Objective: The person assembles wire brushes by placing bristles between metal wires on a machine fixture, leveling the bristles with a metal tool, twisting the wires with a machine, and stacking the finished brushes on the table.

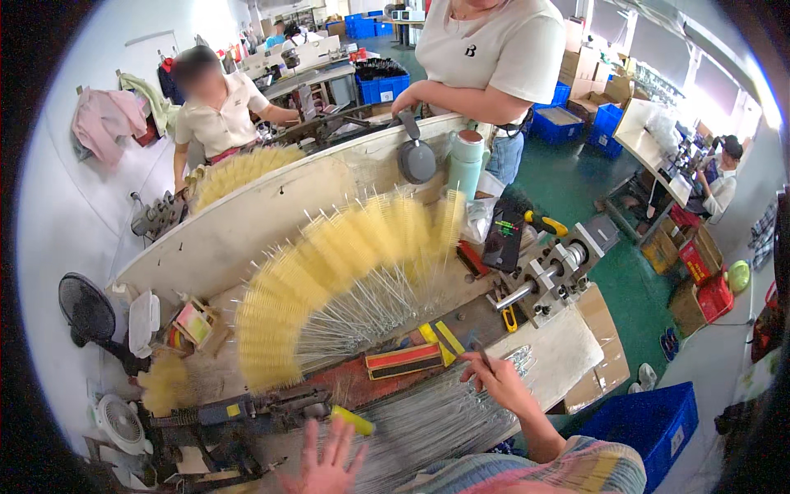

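Close to the lower edge, my left hand [329, 459] is spread open, slightly blurred, beside a yellow cylinder [354, 420] on the bench. My right hand [496, 384] is closed on a thin dark tool [481, 354], whose kind is too small to tell. Under and between both hands lies a long heap of thin metal wires [428, 432]. Beyond it, yellow-bristled brushes [329, 255] with twisted wire stems stand fanned in an arc. A shallow box with red and yellow sides [403, 361] sits between the brush stems and the wires.
A metal clamping fixture [547, 276] stands at the bench's right end, near yellow-handled pliers [508, 317] and a phone [504, 239]. A green flask [467, 165] is by the wooden partition [222, 235]. Two people are beyond it. A blue crate [642, 428] is at lower right.
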The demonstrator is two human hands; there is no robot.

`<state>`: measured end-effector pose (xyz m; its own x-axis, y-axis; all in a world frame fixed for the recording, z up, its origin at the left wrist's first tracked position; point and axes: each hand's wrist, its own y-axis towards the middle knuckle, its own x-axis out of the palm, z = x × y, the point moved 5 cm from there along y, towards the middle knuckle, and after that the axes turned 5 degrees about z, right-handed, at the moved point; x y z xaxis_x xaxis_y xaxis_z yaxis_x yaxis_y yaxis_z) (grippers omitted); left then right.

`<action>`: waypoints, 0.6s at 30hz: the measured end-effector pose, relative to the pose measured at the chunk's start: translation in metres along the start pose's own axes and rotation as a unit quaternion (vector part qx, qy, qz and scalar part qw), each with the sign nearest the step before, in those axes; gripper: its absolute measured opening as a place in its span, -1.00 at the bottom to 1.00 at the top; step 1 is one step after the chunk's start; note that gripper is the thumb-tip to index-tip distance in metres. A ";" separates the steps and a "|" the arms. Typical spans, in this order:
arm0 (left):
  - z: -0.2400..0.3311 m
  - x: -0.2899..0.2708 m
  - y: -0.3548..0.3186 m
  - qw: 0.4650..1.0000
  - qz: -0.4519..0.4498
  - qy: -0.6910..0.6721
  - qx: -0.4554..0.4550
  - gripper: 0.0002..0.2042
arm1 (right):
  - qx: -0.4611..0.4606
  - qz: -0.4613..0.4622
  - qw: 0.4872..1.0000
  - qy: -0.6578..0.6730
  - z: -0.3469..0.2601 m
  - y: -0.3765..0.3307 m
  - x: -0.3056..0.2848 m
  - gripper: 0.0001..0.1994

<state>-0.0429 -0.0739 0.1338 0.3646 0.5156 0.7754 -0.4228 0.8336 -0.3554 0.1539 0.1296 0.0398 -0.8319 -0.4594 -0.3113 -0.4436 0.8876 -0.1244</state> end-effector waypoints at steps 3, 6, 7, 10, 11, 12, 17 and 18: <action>-0.009 -0.010 0.018 0.988 0.093 -0.117 -0.046 -0.34 | 0.013 0.015 1.000 -0.001 0.008 0.007 0.004 -0.72; -0.005 -0.004 0.026 0.987 0.018 -0.158 -0.013 -0.35 | -0.004 0.025 1.000 0.004 0.007 0.004 0.006 -0.73; -0.004 -0.002 0.033 0.985 -0.007 -0.172 -0.002 -0.35 | -0.024 0.027 0.999 0.010 0.005 0.005 0.006 -0.73; 0.003 -0.003 0.053 0.975 -0.075 -0.207 0.027 -0.36 | -0.032 0.018 0.999 0.001 -0.003 0.006 0.005 -0.72; 0.003 -0.005 0.059 0.971 -0.097 -0.216 0.036 -0.36 | -0.031 0.021 0.999 0.006 -0.002 0.007 0.003 -0.72; 0.003 -0.009 0.063 0.966 -0.118 -0.225 0.046 -0.36 | -0.039 0.018 0.999 0.001 0.000 0.008 0.001 -0.72; 0.035 -0.040 0.062 0.934 -0.201 -0.265 0.133 -0.35 | -0.050 0.008 0.999 0.002 -0.016 0.011 0.002 -0.74; 0.046 -0.050 0.047 0.925 -0.212 -0.268 0.167 -0.35 | -0.055 -0.018 0.998 0.012 -0.015 0.005 0.008 -0.74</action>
<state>-0.1196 -0.0694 0.1020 0.1310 -0.0896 0.9873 -0.6023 0.7839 0.1510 0.1395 0.1300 0.0508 -0.8220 -0.4932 -0.2848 -0.5063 0.8618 -0.0311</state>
